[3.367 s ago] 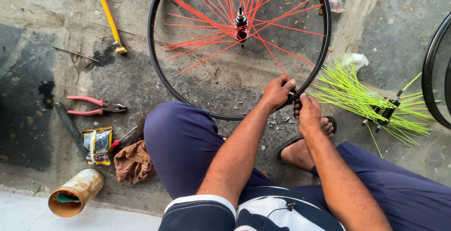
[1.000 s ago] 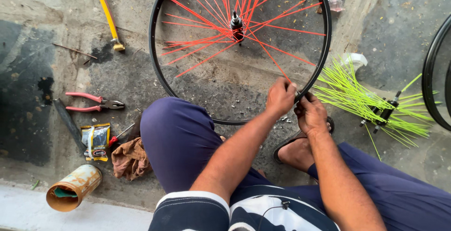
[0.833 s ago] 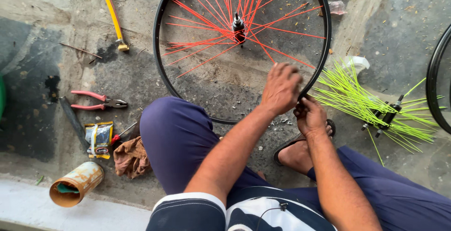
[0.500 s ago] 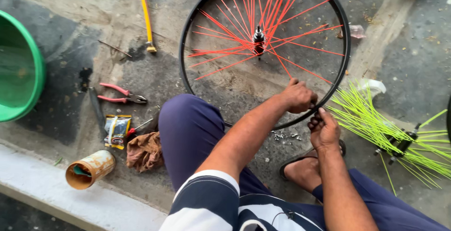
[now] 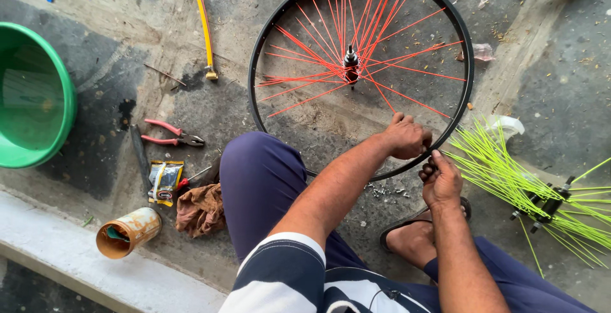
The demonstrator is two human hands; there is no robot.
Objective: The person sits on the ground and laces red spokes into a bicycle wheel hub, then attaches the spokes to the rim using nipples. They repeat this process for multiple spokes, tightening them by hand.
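Your left hand (image 5: 407,138) is curled over the near edge of the black wheel rim (image 5: 258,52), which lies flat on the concrete w/ red spokes (image 5: 305,46) fanning from its hub (image 5: 351,65). Your right hand (image 5: 440,179) sits just beside it at the rim's outer edge, fingers bunched as if pinching sth small; can't tell what. Loose green spokes (image 5: 509,173) lie to the right; pliers (image 5: 172,133), rusty can (image 5: 129,232) and green tub (image 5: 63,97) to the left.
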